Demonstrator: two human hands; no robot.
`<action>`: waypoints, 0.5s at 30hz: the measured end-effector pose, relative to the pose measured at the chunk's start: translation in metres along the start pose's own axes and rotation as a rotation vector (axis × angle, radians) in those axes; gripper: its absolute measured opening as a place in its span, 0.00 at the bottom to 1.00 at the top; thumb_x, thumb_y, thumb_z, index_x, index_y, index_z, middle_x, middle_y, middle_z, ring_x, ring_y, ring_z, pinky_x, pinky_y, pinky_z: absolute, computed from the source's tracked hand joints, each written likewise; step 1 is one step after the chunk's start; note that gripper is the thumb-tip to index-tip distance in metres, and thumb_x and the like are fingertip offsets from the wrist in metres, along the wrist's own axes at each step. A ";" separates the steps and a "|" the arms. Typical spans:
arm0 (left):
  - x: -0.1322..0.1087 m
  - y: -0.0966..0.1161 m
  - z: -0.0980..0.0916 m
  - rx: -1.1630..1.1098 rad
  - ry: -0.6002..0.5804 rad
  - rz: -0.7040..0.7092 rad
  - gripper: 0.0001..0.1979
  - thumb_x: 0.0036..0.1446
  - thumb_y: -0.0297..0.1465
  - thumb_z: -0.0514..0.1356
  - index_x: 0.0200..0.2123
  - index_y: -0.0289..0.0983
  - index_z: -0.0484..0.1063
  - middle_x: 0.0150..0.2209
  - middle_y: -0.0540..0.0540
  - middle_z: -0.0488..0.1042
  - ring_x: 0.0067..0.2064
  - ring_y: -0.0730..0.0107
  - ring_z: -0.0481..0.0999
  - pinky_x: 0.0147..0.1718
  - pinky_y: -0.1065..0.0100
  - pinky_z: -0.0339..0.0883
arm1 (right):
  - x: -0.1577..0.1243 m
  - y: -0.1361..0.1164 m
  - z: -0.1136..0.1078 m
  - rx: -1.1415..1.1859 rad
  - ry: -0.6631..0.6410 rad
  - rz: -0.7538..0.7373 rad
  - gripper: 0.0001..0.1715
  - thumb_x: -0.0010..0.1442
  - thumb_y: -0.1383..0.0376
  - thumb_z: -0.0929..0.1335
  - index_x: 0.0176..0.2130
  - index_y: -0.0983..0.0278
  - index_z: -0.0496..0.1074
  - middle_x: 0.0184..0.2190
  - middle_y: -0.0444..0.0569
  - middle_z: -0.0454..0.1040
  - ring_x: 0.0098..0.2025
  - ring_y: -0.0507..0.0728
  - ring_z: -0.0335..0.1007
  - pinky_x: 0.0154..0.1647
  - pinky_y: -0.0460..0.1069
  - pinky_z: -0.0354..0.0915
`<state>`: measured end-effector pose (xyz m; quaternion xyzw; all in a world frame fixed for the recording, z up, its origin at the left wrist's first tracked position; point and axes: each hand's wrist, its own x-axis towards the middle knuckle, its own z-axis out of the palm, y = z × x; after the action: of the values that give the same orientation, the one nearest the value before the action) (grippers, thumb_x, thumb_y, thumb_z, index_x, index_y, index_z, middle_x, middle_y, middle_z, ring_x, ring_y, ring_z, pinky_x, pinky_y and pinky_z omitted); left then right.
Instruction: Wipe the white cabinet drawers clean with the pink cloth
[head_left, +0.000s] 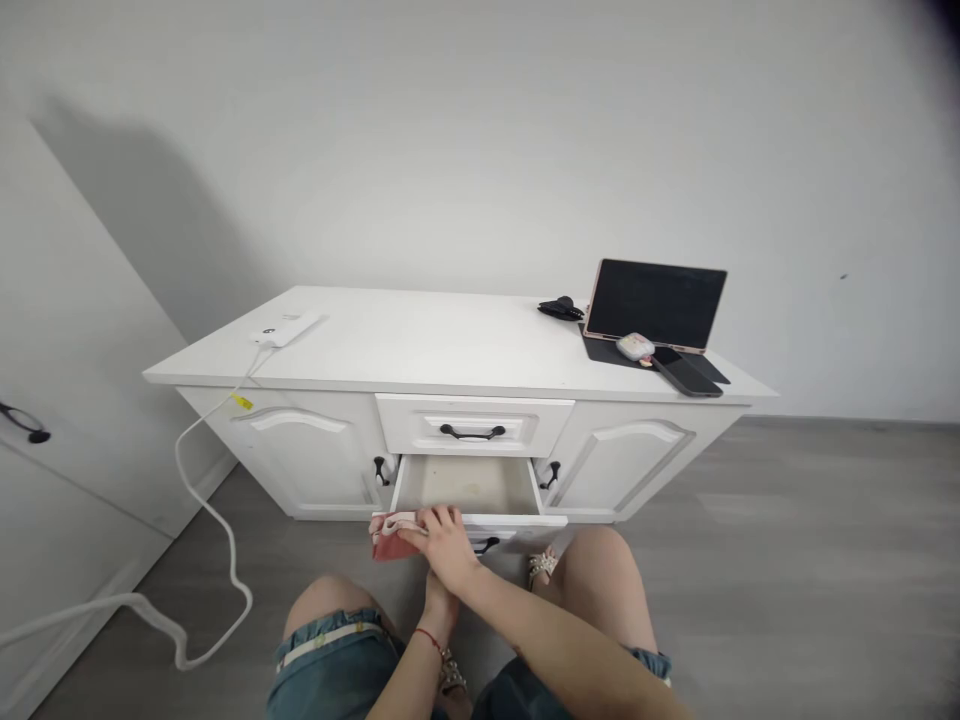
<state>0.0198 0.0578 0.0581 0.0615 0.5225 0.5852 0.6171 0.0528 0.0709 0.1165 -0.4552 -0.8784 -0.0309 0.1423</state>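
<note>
In front of the pulled-out lower drawer [480, 485], my right hand [448, 548] is closed on a folded pink-red cloth item [394, 545] with a pale band or strap along its top. The cloth item overlaps the left end of the drawer's front edge. My left hand [440, 598], below a red cord bracelet, is under the right hand; its fingers are hidden, so its grip does not show. Only the drawer's pale bottom shows inside it.
The white cabinet [420, 335] carries a propped tablet [656, 303], a phone [686, 372], an earbud case [635, 347], a black hair claw [561, 308] and a white power strip [286, 328]. Its cable [232, 560] hangs to the left. My knees flank the drawer.
</note>
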 end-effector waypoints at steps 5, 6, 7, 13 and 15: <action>-0.001 -0.015 -0.015 -0.062 -0.067 -0.126 0.13 0.47 0.20 0.60 0.35 0.41 0.71 0.35 0.45 0.76 0.38 0.60 0.77 0.40 0.57 0.70 | -0.060 0.030 0.011 0.010 0.172 0.270 0.26 0.61 0.65 0.65 0.57 0.46 0.62 0.46 0.48 0.69 0.51 0.62 0.56 0.55 0.61 0.54; 0.001 -0.017 -0.018 -0.071 -0.066 -0.144 0.13 0.46 0.20 0.61 0.35 0.40 0.72 0.34 0.46 0.76 0.36 0.62 0.77 0.40 0.60 0.70 | -0.073 0.036 0.015 0.011 0.221 0.363 0.26 0.60 0.67 0.64 0.56 0.49 0.64 0.46 0.49 0.70 0.52 0.63 0.57 0.57 0.63 0.52; 0.003 -0.019 -0.021 -0.075 -0.057 -0.159 0.11 0.46 0.20 0.63 0.34 0.40 0.71 0.32 0.47 0.76 0.35 0.64 0.77 0.39 0.62 0.69 | -0.085 0.040 0.020 0.009 0.263 0.460 0.25 0.60 0.70 0.63 0.55 0.51 0.66 0.45 0.50 0.70 0.52 0.64 0.57 0.57 0.64 0.51; 0.008 -0.020 -0.025 -0.062 -0.003 -0.204 0.09 0.48 0.21 0.63 0.26 0.40 0.67 0.29 0.51 0.76 0.31 0.72 0.78 0.33 0.69 0.67 | -0.123 0.062 0.048 0.030 0.277 0.940 0.30 0.55 0.74 0.55 0.58 0.71 0.60 0.50 0.70 0.65 0.56 0.76 0.58 0.52 0.72 0.53; 0.008 -0.019 -0.024 -0.058 -0.006 -0.211 0.09 0.49 0.21 0.63 0.26 0.40 0.67 0.29 0.52 0.77 0.31 0.73 0.78 0.33 0.70 0.67 | -0.124 0.066 0.054 0.144 0.204 0.881 0.31 0.57 0.72 0.54 0.60 0.71 0.55 0.51 0.71 0.64 0.56 0.77 0.58 0.52 0.73 0.54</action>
<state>0.0134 0.0453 0.0304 -0.0098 0.5071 0.5316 0.6783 0.1615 0.0215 0.0253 -0.7690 -0.5823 0.0491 0.2592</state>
